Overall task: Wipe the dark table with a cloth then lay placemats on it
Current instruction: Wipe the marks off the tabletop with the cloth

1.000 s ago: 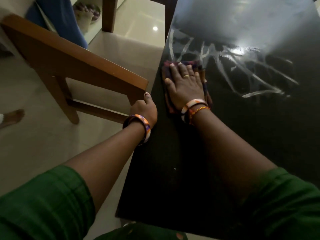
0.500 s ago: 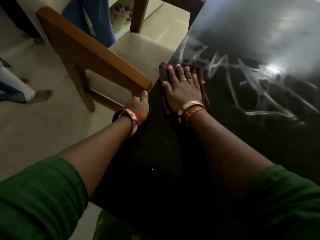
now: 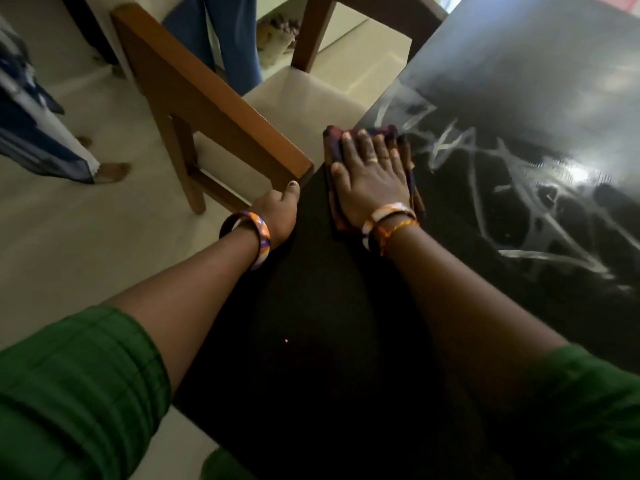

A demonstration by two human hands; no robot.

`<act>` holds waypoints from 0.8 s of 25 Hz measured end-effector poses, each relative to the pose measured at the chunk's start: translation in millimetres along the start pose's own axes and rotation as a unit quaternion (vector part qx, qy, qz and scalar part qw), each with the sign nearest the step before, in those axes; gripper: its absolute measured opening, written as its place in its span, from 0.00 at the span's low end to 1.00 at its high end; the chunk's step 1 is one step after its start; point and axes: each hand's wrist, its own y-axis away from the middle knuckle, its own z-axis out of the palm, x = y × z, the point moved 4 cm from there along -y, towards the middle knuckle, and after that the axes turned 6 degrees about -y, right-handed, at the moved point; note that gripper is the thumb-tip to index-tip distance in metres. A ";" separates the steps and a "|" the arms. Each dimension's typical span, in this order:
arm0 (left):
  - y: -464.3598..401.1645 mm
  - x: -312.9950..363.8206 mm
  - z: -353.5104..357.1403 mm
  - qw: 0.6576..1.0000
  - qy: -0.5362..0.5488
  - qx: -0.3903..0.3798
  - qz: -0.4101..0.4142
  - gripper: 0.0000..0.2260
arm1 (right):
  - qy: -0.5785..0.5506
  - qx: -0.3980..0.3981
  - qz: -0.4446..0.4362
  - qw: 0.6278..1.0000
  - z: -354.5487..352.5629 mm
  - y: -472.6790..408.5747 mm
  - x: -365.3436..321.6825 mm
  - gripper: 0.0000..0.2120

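Note:
The dark glossy table (image 3: 346,341) fills the right half of the view, with pale wet streaks (image 3: 519,188) across its far part. A folded dark red and purple cloth (image 3: 332,147) lies flat near the table's left edge. My right hand (image 3: 372,178) presses on it, palm down, fingers straight and spread. My left hand (image 3: 278,211) grips the table's left edge, thumb on top and fingers curled under out of sight. No placemats are in view.
A wooden chair (image 3: 214,109) with a pale seat stands against the table's left edge, its backrest corner almost touching my left thumb. A person's bare feet (image 3: 112,171) and blue legs (image 3: 239,46) stand on the pale floor beyond the chair.
My right hand and the cloth stay near the left edge, with little shift along the table. My head has turned left, bringing more of the chair and floor into view. Left hand keeps its grip.

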 end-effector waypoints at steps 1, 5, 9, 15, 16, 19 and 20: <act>-1.1 0.4 0.1 1.000 -0.001 0.003 0.008 0.25 | 0.002 0.003 -0.020 1.000 6.1 21.1 -4.8 0.26; -1.9 0.7 -1.2 1.000 0.005 -0.003 0.013 0.25 | 0.013 0.005 -0.063 0.998 15.1 58.3 -14.2 0.26; 1.2 -1.1 -1.2 1.000 0.014 -0.011 -0.022 0.26 | 0.007 -0.003 -0.022 1.000 1.6 -6.1 -9.1 0.26; 3.2 -10.4 -7.2 0.998 0.036 -0.040 -0.013 0.27 | 0.033 -0.023 -0.062 0.997 2.5 5.9 -8.3 0.26; 6.7 -16.3 -12.0 0.998 0.038 -0.050 -0.015 0.26 | 0.043 -0.026 -0.079 0.996 2.8 16.5 -10.9 0.26; 26.5 -45.1 -26.7 0.992 0.010 -0.127 -0.013 0.18 | 0.053 -0.046 -0.111 0.991 12.7 65.3 -29.0 0.26; 37.4 -58.3 -30.3 0.988 -0.004 -0.154 -0.007 0.13 | 0.047 -0.050 -0.114 0.991 17.6 84.8 -38.1 0.26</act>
